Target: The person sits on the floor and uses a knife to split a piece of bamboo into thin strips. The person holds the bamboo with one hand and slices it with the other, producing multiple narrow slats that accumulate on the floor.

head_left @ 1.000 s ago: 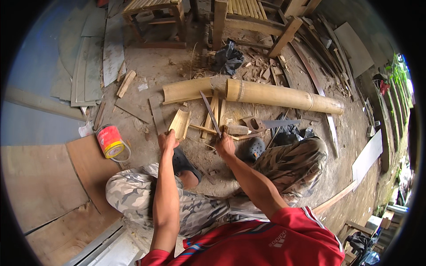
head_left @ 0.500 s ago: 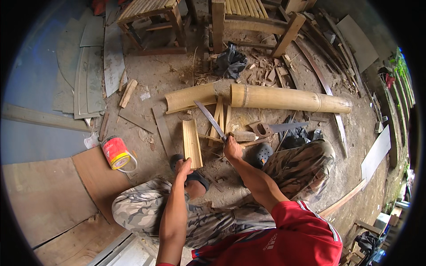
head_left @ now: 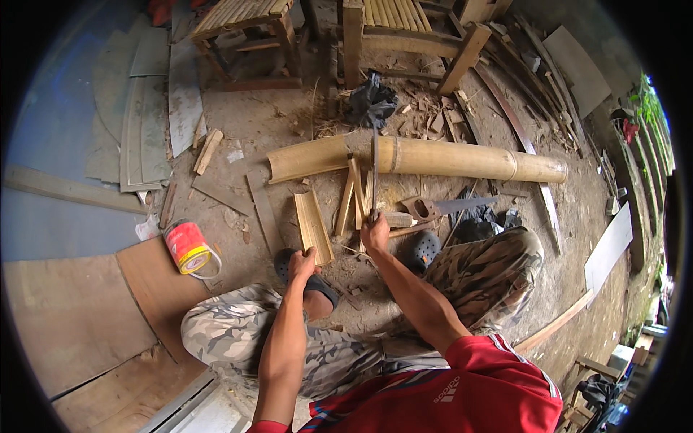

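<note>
My left hand [head_left: 302,264] is closed on the near end of a short split bamboo piece [head_left: 313,225], its hollow side facing up. In my right hand [head_left: 375,235] is the handle of a machete [head_left: 375,167]. Its long blade points away from me and crosses in front of the left end of a thick bamboo pole [head_left: 462,157]. Another split bamboo half [head_left: 307,159] lies just left of that pole. Narrow bamboo strips [head_left: 348,193] lie between my hands. A handsaw [head_left: 451,206] and a wooden block [head_left: 397,219] rest right of my right hand.
A red and yellow bucket [head_left: 189,247] stands at left near plywood sheets [head_left: 159,285]. Bamboo-slat furniture [head_left: 249,18] stands at the far side. A black plastic bag [head_left: 373,101] and wood scraps [head_left: 437,119] litter the ground. Long boards [head_left: 516,126] lie at right.
The machete blade has swung from pointing far left to pointing straight away from me. The split bamboo piece in my left hand has tilted slightly, its near end shifting right.
</note>
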The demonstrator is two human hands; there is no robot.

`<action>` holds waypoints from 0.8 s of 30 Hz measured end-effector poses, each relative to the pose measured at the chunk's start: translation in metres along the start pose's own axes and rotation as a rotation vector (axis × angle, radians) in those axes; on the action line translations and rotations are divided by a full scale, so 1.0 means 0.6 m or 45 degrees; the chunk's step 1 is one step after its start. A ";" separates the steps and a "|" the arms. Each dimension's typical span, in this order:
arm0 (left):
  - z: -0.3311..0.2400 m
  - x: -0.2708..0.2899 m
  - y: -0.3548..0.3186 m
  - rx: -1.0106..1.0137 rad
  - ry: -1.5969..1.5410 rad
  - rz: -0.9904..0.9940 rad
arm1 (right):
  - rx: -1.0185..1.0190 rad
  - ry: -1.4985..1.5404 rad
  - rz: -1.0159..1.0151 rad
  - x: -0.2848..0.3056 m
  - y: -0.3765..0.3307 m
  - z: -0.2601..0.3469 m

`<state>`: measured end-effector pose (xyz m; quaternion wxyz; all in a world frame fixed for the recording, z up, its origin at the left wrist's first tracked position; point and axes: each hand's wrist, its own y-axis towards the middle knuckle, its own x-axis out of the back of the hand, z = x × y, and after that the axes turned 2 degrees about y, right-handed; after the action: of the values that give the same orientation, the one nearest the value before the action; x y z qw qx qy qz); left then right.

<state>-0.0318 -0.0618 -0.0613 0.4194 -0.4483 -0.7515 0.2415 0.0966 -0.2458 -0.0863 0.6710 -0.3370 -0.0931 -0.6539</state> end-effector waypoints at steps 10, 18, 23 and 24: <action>-0.040 0.010 -0.032 -0.244 -0.081 -0.205 | 0.081 0.106 -0.055 0.055 0.067 0.050; -0.102 0.029 -0.035 -0.531 -0.148 -0.261 | 0.245 -0.031 0.123 0.184 0.125 0.132; -0.154 0.053 -0.066 -0.537 -0.252 -0.180 | 0.261 -0.291 0.407 0.296 0.025 0.217; -0.158 0.057 -0.071 -0.542 -0.229 -0.148 | 0.210 -0.343 0.501 0.313 -0.007 0.235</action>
<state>0.0200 -0.0536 0.0351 0.2599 -0.4592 -0.8445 0.0921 0.1611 -0.3176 0.1275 0.7922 -0.3769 -0.1673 -0.4499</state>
